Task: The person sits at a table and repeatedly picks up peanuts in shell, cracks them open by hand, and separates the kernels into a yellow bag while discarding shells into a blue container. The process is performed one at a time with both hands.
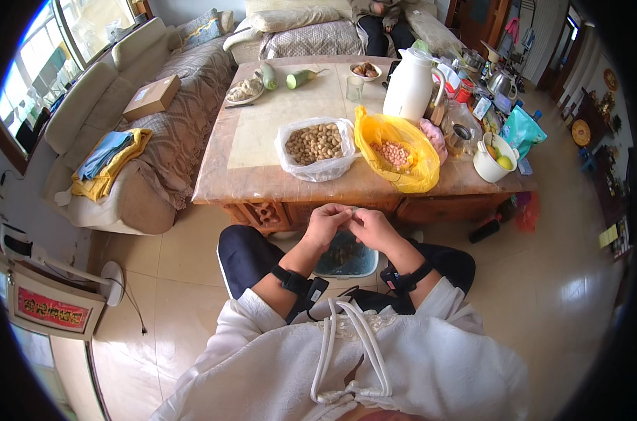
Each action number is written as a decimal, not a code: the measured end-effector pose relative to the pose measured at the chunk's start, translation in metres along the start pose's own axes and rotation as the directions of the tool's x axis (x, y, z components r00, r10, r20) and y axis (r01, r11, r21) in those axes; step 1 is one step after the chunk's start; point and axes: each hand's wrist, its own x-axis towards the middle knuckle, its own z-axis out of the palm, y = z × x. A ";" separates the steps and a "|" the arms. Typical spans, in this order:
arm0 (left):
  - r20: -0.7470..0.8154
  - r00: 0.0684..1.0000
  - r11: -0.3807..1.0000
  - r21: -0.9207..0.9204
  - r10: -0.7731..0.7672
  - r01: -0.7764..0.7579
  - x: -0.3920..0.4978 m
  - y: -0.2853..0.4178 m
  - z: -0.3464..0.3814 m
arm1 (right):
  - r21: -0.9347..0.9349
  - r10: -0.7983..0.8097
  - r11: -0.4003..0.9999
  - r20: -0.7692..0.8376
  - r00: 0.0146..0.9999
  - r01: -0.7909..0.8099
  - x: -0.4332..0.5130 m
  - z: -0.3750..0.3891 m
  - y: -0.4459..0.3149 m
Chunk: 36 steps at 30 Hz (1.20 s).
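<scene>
My left hand (326, 225) and my right hand (373, 229) meet at the fingertips in front of the table edge. Their fingers are pinched together, and whatever lies between them is too small or hidden to make out. Below them, between my knees, stands a blue-lined bin (368, 266) with brown bits, perhaps shells, in it. Unshelled peanuts (315, 144) fill a container lined with a white plastic bag (318, 172) on the table. To its right, shelled pink peanuts (392, 153) lie in an open yellow plastic bag (421, 176).
On the wooden table (260, 181) stand a white thermos jug (410, 87), a glass (354, 89) and a white pot with fruit (491, 166). Cut green radishes (300, 79) lie farther back. A dark bottle (485, 230) is on the floor. A person (384, 26) sits on the far sofa.
</scene>
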 end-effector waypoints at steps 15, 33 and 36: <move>0.133 0.977 0.983 0.101 -0.166 0.153 -0.009 -0.010 -0.002 | -0.338 -0.005 0.941 0.038 0.999 0.018 -0.005 0.002 0.021; 0.151 0.940 0.908 -0.253 -0.305 0.335 -0.001 -0.017 -0.013 | -0.399 -0.209 0.895 0.025 0.978 0.202 -0.004 0.002 0.009; 0.143 0.919 0.858 -0.330 -0.367 0.394 0.000 -0.019 -0.014 | -0.474 -0.281 0.838 0.052 0.958 0.271 -0.003 0.004 0.009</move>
